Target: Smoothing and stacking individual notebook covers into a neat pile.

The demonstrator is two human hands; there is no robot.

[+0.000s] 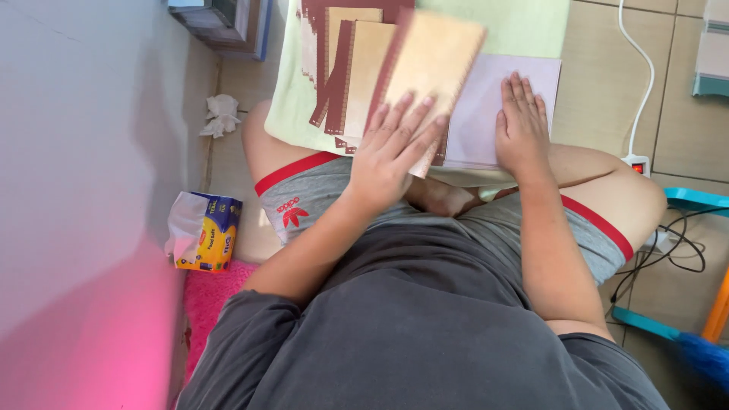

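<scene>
I sit cross-legged with a pale green board (524,26) on my lap. My left hand (391,148) holds a tan card with a dark red patterned edge (433,61), lifted and blurred above the board. My right hand (520,125) lies flat, fingers together, on a pale lilac sheet (478,114). Several more tan and dark red cards (345,68) lie fanned out on the board's left part.
A crumpled white tissue (220,115) lies on the tiled floor by the wall. A tissue pack (203,231) rests near a pink mat (209,304). A white power strip (638,163) with cables sits at right, beside teal furniture (695,199).
</scene>
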